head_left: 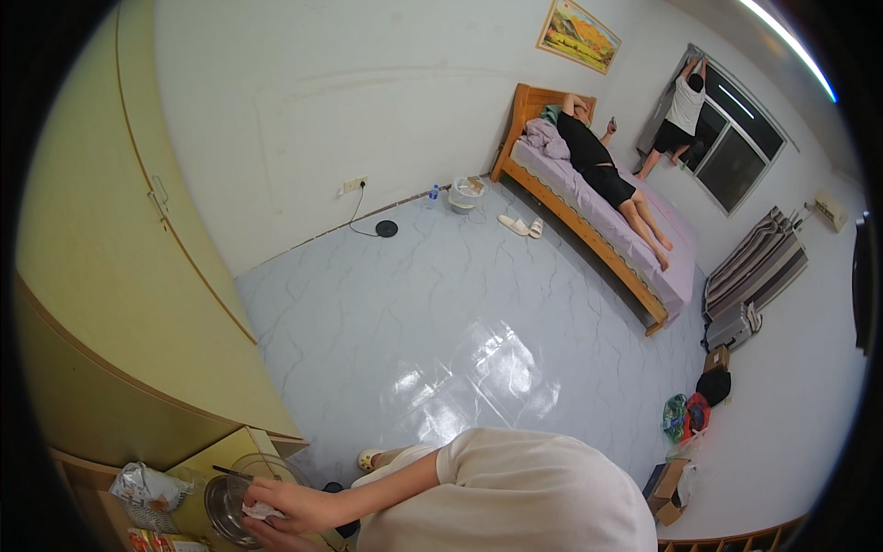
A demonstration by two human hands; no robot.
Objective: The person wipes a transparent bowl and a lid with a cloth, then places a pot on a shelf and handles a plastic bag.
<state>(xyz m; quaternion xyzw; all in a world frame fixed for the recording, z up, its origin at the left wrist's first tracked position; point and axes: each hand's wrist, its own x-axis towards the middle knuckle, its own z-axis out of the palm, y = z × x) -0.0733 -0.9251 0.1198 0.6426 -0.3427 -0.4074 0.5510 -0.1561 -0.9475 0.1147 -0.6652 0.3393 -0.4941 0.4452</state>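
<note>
At the lower left, my right hand (296,504) is closed on a crumpled white cloth or tissue (261,511). Just below it, my left hand (267,534) grips the same white piece, partly cut off by the lower edge. Both hands are over the near side of a round clear bowl (217,509). A thin dark handle (230,472) crosses the bowl's far rim and ends near my right fingers; what it belongs to is hidden. Behind it a wider transparent round rim (276,465) shows on the yellow surface (198,506).
A silver-white bag (145,485) and colourful packets (158,541) sit beside the bowl. A tall yellow wardrobe (110,230) rises at left. Across the room, one person lies on a bed (589,244), another stands at the window (736,147). Bags (685,419) and boxes (670,488) line the right wall.
</note>
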